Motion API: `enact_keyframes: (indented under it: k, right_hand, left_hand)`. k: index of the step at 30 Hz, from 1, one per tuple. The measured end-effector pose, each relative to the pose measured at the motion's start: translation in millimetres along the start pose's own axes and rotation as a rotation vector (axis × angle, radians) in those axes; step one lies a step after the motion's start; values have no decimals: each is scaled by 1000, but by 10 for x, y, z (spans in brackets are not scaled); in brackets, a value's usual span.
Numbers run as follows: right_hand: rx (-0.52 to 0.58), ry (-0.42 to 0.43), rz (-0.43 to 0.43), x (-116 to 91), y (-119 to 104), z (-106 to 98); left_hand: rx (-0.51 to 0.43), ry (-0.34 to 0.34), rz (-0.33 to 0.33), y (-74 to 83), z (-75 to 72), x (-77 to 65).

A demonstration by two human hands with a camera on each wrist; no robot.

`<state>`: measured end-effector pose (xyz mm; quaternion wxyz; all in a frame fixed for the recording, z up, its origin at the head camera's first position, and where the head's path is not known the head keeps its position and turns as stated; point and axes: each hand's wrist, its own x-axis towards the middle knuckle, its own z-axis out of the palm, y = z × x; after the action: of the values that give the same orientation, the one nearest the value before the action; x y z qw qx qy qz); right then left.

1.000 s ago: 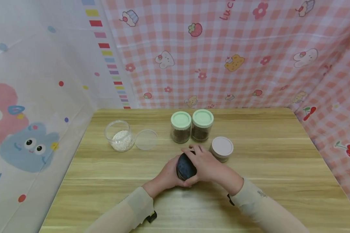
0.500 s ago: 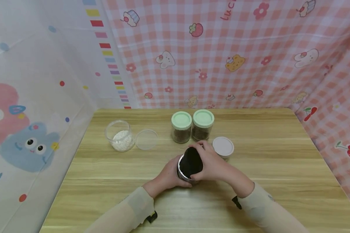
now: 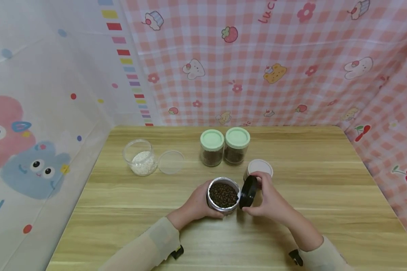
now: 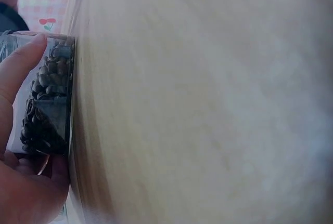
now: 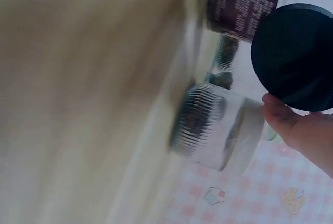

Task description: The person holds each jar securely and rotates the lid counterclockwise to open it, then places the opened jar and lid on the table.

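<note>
My left hand (image 3: 197,203) grips a jar (image 3: 224,210) from its left side, thumb and fingers curled round it. Coffee beans (image 3: 224,194) show inside the jar's silvery rim; in the left wrist view beans (image 4: 49,78) appear through its clear side. Just right of the rim, my right hand (image 3: 269,199) pinches a black round lid (image 3: 248,192) by its edge, tilted nearly upright. In the right wrist view the lid (image 5: 296,55) hangs near the jar's dark printed label (image 5: 242,3). Behind the right hand stands a ribbed jar with a pale lid (image 3: 260,168), partly hidden.
Two jars with mint-green lids (image 3: 211,140) stand side by side at the back, dark contents inside. At the left is an open clear jar (image 3: 140,158) of white grains, with a clear flat disc (image 3: 171,162) lying beside it. A patterned cloth (image 3: 257,75) hangs behind the wooden table (image 3: 308,150).
My right hand has lifted the black lid off the jar and carried it rightward, tipping it upright. The coffee beans have come into sight. My left hand keeps its grip on the jar.
</note>
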<state>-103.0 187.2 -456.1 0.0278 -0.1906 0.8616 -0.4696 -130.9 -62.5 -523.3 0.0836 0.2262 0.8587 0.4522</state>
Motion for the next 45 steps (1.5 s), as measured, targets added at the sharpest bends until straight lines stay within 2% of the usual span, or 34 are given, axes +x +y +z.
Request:
enact_keyframes:
  k: [4,8,13,18,25,28,33,37,45]
  right_hand:
    - [5,-1,18,-131,75,34]
    - [6,-5,93,-216,103,59]
    - [-66,10,143,-259,197,67]
    - [-188,-1,120,-289,291,39]
    - [-486,-57,79,-305,361,16]
    - [-542,-73,91,-284,381,39]
    - [-542,-97,148,-245,384,79]
    - [-514,-116,187,-218,376,98]
    - [-505,-99,211,-183,381,152]
  left_hand:
    - [6,-5,-10,-5,-1,0]
    - [7,-10,-23,-8,1,0]
    - [22,-7,-26,-7,7,0]
    - [1,-9,-33,-1,11,-1]
    - [-23,-9,-29,13,3,4]
    - [-27,-12,-36,35,-11,2]
    - [-23,-16,-33,64,-27,-2]
    - [20,-7,-31,81,-33,-9]
    - [64,2,-23,89,-45,-18]
